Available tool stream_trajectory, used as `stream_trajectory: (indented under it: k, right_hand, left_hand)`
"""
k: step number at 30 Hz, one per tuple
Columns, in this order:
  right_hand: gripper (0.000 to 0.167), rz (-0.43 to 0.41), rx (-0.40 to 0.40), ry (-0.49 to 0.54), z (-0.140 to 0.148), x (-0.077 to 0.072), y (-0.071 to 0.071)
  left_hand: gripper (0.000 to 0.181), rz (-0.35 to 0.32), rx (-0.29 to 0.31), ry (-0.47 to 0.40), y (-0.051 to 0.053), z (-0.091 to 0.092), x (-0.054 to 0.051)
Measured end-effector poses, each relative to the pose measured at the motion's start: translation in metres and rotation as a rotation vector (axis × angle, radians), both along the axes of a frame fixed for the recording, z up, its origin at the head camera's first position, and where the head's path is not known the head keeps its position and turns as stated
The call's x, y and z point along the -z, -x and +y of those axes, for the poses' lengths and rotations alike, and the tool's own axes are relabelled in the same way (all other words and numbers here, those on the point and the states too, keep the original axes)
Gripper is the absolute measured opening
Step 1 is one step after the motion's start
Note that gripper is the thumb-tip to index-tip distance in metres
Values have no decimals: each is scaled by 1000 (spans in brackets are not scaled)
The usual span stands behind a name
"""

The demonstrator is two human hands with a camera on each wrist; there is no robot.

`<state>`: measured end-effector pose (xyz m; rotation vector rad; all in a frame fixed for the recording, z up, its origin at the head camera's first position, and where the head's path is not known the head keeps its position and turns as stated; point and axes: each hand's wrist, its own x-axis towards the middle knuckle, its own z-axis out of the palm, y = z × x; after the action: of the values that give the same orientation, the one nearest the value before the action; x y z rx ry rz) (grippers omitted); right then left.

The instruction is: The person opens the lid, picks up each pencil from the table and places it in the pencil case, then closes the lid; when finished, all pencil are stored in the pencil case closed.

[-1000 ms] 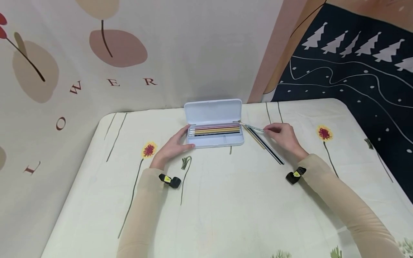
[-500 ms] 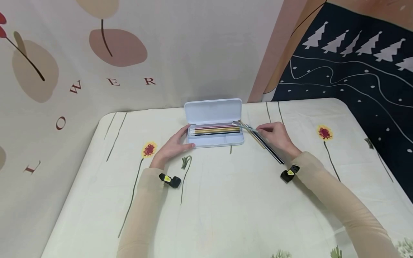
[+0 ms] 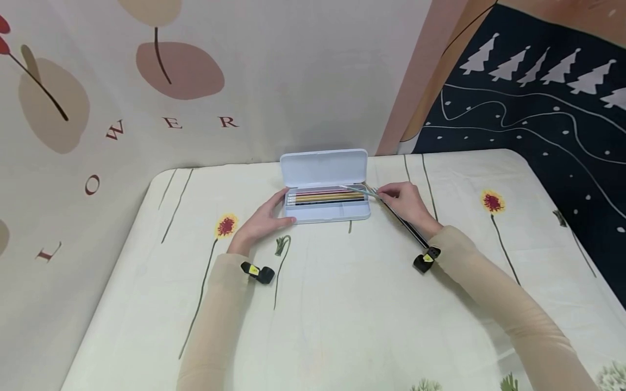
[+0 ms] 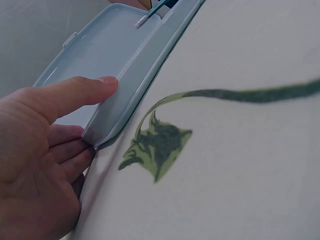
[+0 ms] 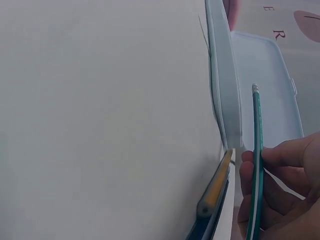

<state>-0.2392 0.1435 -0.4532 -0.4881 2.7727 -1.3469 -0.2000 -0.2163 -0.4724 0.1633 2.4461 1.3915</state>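
Note:
A pale blue pencil case (image 3: 324,169) stands open at the back of the table, its lid raised. My left hand (image 3: 261,224) holds its left end, with the thumb (image 4: 102,90) on the front rim and fingers against the end. Several pencils (image 3: 327,196), red, gold and black, lie side by side in the rear compartment. With my right hand (image 3: 405,202) I pinch a green pencil (image 5: 257,135). Its white eraser end points left, over the right part of the case. Loose black pencils (image 3: 413,232) lie beneath that hand, along with a yellow pencil (image 5: 216,185).
A cream cloth with printed flowers (image 3: 492,201) covers the table (image 3: 332,304). Behind the case rises a printed wall hanging (image 3: 332,98). A dark cloth with white trees (image 3: 518,108) hangs at the right. Small black cameras (image 3: 264,275) sit on both wrists.
My right hand has moved left with the green pencil, whose eraser end now reaches further over the case. The left hand and the case have stayed in place.

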Motion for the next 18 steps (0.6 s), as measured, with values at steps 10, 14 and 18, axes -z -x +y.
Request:
stream_trajectory:
  k: [10, 14, 18]
  right_hand:
    - [17, -27, -47, 41, -27, -3, 7]
    - [16, -37, -52, 45, -35, -6, 8]
    - [16, -33, -74, 40, -42, -7, 9]
  left_hand:
    - [88, -1, 11, -16, -1, 1, -3]
    - [89, 7, 13, -20, -1, 1, -3]
    - [88, 8, 12, -21, -1, 1, -3]
